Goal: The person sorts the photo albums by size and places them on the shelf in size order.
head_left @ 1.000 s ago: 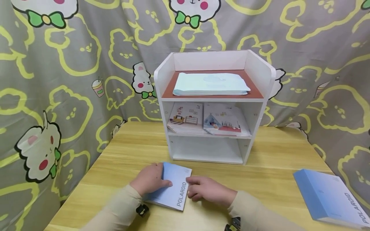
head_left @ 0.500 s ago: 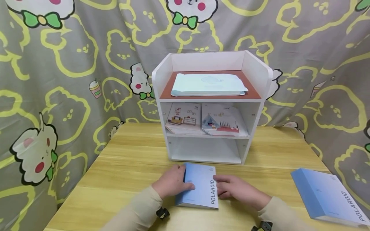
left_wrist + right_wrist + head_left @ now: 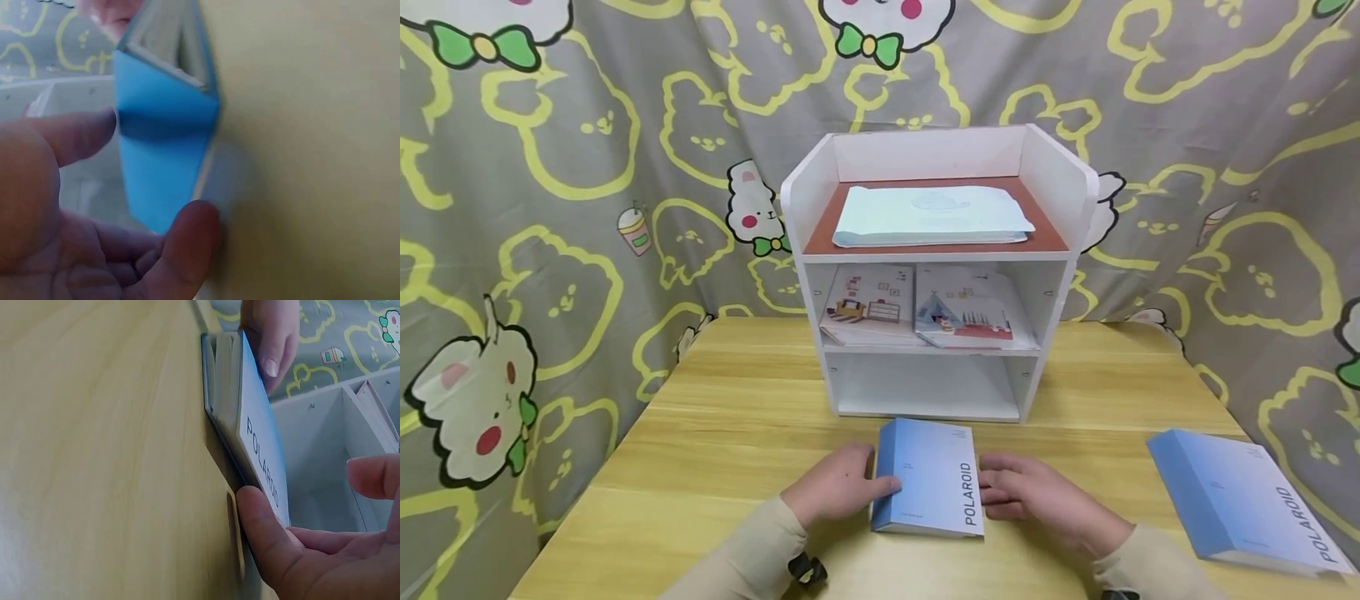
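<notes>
A thick photo album (image 3: 932, 479), blue fading to white and lettered POLAROID, lies flat on the table in front of the shelf. Beside its blue spine is my left hand (image 3: 838, 483), the thumb at the cover's edge and the fingers along the spine side. The left wrist view shows the blue spine (image 3: 164, 156) between thumb and fingers, with room before the palm. My right hand (image 3: 1045, 496) is at the opposite edge, fingers extended and fingertips right by it. In the right wrist view, the pages (image 3: 226, 378) show between the covers.
A white shelf (image 3: 928, 414) stands behind, with illustrated books (image 3: 868, 304) on its middle level and a pale flat packet (image 3: 932, 217) on top. A second POLAROID album (image 3: 1247, 500) lies at the table's right. Patterned curtains (image 3: 572, 275) surround the table.
The album has moved right with both hands and now lies straighter before the shelf. Over the last half second, the left hand has drawn back leftward and the right hand slightly rightward.
</notes>
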The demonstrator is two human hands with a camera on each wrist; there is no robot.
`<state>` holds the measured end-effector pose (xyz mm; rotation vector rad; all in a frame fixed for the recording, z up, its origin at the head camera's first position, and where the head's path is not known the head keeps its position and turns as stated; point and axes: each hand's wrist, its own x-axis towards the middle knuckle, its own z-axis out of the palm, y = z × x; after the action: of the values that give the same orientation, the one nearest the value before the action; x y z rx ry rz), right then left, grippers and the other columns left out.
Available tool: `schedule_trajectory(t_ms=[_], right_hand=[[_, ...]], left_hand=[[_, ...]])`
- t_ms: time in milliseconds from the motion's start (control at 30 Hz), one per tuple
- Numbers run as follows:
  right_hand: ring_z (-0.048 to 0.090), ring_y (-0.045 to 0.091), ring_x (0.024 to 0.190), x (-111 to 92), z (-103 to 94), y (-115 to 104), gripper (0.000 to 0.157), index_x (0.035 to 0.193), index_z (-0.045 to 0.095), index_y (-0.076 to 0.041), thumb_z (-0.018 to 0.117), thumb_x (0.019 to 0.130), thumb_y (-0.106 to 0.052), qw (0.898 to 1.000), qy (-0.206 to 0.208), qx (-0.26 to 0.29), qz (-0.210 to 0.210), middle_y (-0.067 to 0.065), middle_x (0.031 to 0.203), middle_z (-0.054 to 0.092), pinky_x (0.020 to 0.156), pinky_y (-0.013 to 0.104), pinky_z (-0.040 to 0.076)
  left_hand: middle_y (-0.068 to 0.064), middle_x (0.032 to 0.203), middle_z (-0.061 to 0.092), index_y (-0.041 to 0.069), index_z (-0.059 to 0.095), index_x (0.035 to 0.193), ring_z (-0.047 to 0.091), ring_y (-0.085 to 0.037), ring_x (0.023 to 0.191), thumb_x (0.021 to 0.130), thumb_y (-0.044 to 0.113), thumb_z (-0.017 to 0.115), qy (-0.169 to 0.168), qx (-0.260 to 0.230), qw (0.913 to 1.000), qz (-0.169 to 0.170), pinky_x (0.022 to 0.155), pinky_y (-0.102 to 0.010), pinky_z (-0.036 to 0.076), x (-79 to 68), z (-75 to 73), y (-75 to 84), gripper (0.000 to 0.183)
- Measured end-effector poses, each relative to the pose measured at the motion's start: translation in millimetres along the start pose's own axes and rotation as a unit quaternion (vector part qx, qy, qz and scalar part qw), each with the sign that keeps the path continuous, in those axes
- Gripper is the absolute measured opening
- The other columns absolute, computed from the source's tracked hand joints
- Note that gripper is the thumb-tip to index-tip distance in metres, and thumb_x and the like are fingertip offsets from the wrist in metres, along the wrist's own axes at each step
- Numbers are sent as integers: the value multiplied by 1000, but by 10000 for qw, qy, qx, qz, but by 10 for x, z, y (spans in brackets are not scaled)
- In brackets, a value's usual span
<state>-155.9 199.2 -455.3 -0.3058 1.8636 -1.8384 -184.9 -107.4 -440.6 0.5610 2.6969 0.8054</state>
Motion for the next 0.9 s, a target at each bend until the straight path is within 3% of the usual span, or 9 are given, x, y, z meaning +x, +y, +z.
schedule_trajectory(t_ms=[167, 367, 500, 633, 833, 900], right_hand=[[61, 36, 120, 33, 89, -34, 59, 147, 28, 20, 48, 108, -19, 9999, -125, 95, -31, 29, 136, 57, 96, 42, 54], [60, 36, 122, 86, 202, -55, 60, 148, 26, 21, 49, 107, -16, 9995, -169, 263, -34, 29, 138, 55, 99, 42, 52], [58, 34, 124, 108, 270, -69, 63, 150, 25, 18, 53, 105, -16, 9995, 67, 264, -164, 29, 143, 50, 101, 42, 51], [59, 33, 123, 160, 361, -77, 63, 153, 26, 12, 55, 103, -14, 9990, 335, 109, -286, 28, 146, 48, 99, 43, 52], [58, 35, 124, 287, 480, -103, 73, 159, 18, 4, 59, 101, -13, 9988, 402, 104, -264, 29, 154, 35, 97, 44, 53], [58, 37, 124, 349, 507, -122, 76, 160, 15, 3, 60, 100, -13, 9987, 398, 56, -297, 31, 156, 31, 97, 44, 53]], left_hand=[[-29, 132, 59, -8, 50, 144, 59, -37, 120, 94, 61, 61, -184, 246, 9995, -2, 100, -52, 49, -51, 31, 14, 85], [-26, 137, 57, -3, 40, 152, 59, -30, 120, 95, 60, 60, -191, -302, 9994, 37, 101, -49, 48, -82, 22, -15, 87], [-24, 135, 59, 0, 27, 158, 70, -25, 90, 96, 52, 64, -302, -1204, 9923, 37, 78, -43, 58, -81, 1, -40, 89], [-29, 132, 57, 1, 14, 161, 66, -28, 58, 96, 43, 69, -393, -1980, 9792, -187, 53, -41, 57, -112, -20, -88, 95], [-28, 154, 38, 14, 2, 164, 67, -26, 82, 97, 27, 67, -227, -2199, 9752, -118, 60, -41, 57, -115, -119, -171, 94], [-28, 157, 32, 12, 1, 163, 65, -26, 95, 96, 21, 66, -125, -2220, 9750, -49, 65, -40, 58, -99, -157, -200, 94]])
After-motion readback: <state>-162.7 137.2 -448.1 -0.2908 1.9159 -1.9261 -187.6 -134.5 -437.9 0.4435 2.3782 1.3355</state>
